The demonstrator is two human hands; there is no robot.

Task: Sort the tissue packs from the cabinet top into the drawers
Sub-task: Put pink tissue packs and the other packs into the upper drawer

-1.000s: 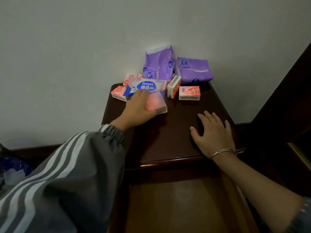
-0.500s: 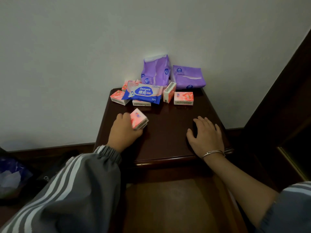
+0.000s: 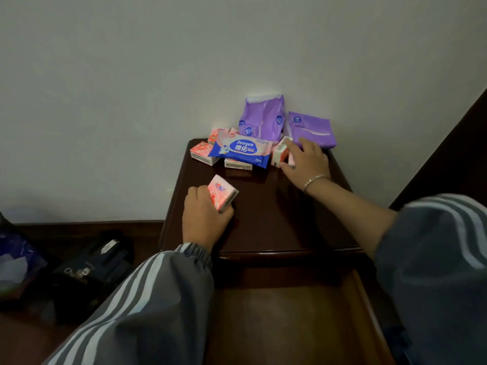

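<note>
Gathering packs: fingers of the left hand [image 3: 203, 219] grasp a pink tissue pack [image 3: 222, 192] at nine o'clock on the cabinet top [image 3: 266, 225]; the right hand [image 3: 307, 162] pinches a second pack [image 3: 279, 153] at two o'clock. Next, likely: lower both into the open drawer [image 3: 290, 325] at six.

Wall, floor and clutter lying around the edges of the view.

A pale, bare wall [image 3: 158, 75] is filling the upper half of the view, with a dark wooden baseboard [image 3: 79, 225] running along its foot on the left. On the dim floor [image 3: 26, 338] at the lower left, what looks like a black bag [image 3: 92, 267] is lying with white lettering showing. Just beside it, at the frame's edge, a crumpled bluish plastic bag [image 3: 15, 259] is sitting with a pale patch showing through. At the right edge a dark wooden panel [image 3: 453, 154] is rising at a slant against the wall.
</note>
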